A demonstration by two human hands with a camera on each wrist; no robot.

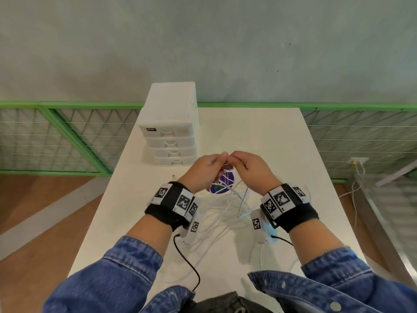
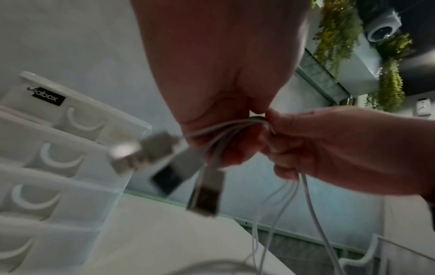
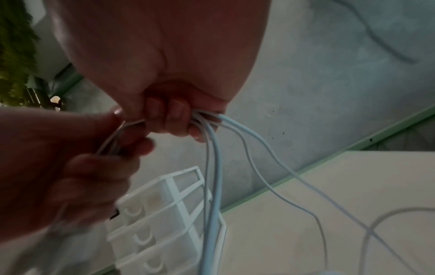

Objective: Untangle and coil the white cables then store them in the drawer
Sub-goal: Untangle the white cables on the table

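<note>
Several thin white cables [image 1: 228, 199] hang in a tangle from both hands down to the white table [image 1: 270, 141]. My left hand [image 1: 206, 171] and right hand [image 1: 248, 169] meet fingertip to fingertip above the table, each gripping the cable bundle. From my left hand [image 2: 226, 115], USB plugs [image 2: 207, 193] dangle below the curled fingers. My right hand [image 3: 174, 115] has its fingers curled round the cables [image 3: 214, 167], which trail down to the right. The white drawer unit [image 1: 169, 134] stands at the table's far left, all its drawers closed.
A round purple sticker [image 1: 222, 185] lies on the table under the hands. A green mesh fence [image 1: 67, 136] runs behind the table. A black wire [image 1: 187, 260] leads from the left wrist to my lap. Wooden floor lies to the left.
</note>
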